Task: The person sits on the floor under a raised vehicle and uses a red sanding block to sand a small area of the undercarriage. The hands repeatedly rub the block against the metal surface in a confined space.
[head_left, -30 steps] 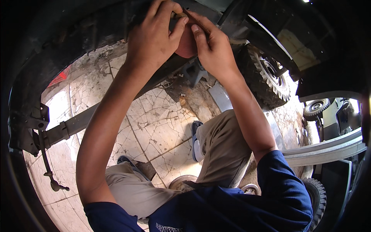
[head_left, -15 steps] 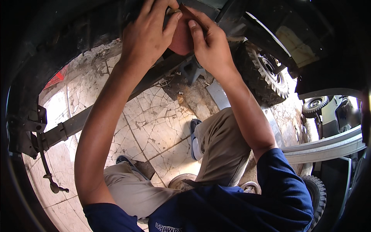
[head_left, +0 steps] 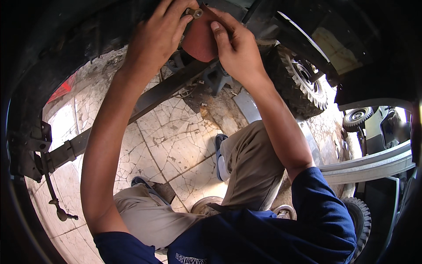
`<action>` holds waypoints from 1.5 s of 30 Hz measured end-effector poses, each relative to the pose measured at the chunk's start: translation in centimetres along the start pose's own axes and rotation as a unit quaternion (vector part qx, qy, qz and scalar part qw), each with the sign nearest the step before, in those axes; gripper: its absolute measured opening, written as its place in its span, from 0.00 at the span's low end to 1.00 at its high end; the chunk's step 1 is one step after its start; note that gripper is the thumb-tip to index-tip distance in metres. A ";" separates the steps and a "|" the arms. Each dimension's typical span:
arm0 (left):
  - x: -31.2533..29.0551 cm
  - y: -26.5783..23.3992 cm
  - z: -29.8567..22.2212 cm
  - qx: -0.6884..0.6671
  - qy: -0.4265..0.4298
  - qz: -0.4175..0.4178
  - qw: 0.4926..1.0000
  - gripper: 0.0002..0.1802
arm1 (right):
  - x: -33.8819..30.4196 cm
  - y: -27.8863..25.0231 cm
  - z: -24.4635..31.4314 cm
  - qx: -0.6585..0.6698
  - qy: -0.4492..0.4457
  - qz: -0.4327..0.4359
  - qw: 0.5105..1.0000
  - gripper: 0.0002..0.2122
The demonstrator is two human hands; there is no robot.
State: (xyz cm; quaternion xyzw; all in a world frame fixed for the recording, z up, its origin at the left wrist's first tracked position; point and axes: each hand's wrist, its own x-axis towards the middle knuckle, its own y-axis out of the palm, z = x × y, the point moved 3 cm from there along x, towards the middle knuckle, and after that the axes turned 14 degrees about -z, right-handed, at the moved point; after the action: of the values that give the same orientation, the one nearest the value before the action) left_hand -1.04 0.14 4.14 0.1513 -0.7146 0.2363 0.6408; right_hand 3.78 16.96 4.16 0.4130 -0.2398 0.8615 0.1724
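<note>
A piece of reddish-brown sandpaper (head_left: 201, 44) hangs curled from my right hand (head_left: 237, 46), pinched between thumb and fingers. Just left of it, my left hand (head_left: 154, 37) grips a small metal piece with a round hole, much like a nut (head_left: 198, 13), between thumb and fingertips. The nut-like piece is right beside the sandpaper's upper edge; whether they touch I cannot tell. Both hands are raised at the top of the view, under dark vehicle bodywork.
A dark metal beam (head_left: 147, 99) crosses below my hands. A toothed wheel with a tyre (head_left: 303, 83) stands to the right. Beneath lies a cracked tile floor (head_left: 176, 127). A curved pale metal strip (head_left: 369, 165) reaches in from the right; a jointed rod (head_left: 55, 193) hangs at left.
My left hand has drawn a little left, away from the sandpaper, bringing the nut-like piece into plain sight. The right hand has barely moved.
</note>
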 end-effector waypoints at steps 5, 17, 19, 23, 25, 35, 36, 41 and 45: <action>-0.2 -0.3 0.1 -0.033 -0.015 0.023 0.999 0.13 | 0.0 -0.2 0.7 0.012 -0.009 -0.024 1.000 0.15; 1.0 -1.0 -1.5 0.044 0.004 0.031 0.999 0.11 | -0.3 0.0 0.1 0.010 -0.007 0.001 1.000 0.16; 0.8 -0.9 -1.2 0.053 -0.012 0.044 0.998 0.11 | -0.3 0.1 0.2 -0.002 -0.010 0.003 1.000 0.16; 1.1 -0.7 -1.5 0.074 -0.023 0.057 0.995 0.11 | -0.2 -0.2 0.7 -0.016 -0.004 0.008 1.000 0.16; 1.0 -0.6 -1.5 0.082 -0.029 0.064 0.994 0.11 | -0.2 0.0 0.2 -0.021 -0.035 0.001 0.999 0.16; -0.8 0.2 -0.6 -0.009 -0.076 0.021 0.997 0.16 | -0.1 -0.3 0.7 0.000 -0.016 -0.001 1.000 0.16; -0.8 0.2 -0.5 -0.002 -0.074 0.025 0.997 0.16 | -0.1 -0.3 0.7 0.004 -0.018 -0.001 1.000 0.16; -1.2 0.5 0.0 0.014 -0.055 0.019 0.998 0.16 | -0.1 -0.1 0.1 -0.012 -0.040 0.002 0.999 0.16; -1.2 0.6 0.2 -0.019 -0.077 0.016 0.997 0.16 | 0.0 -0.2 0.5 -0.020 -0.049 -0.008 0.999 0.16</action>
State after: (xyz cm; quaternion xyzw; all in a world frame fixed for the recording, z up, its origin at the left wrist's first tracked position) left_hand -1.32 0.42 2.82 0.1455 -0.7685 0.2201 0.5829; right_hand 4.22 16.82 4.51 0.4536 -0.2615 0.8336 0.1758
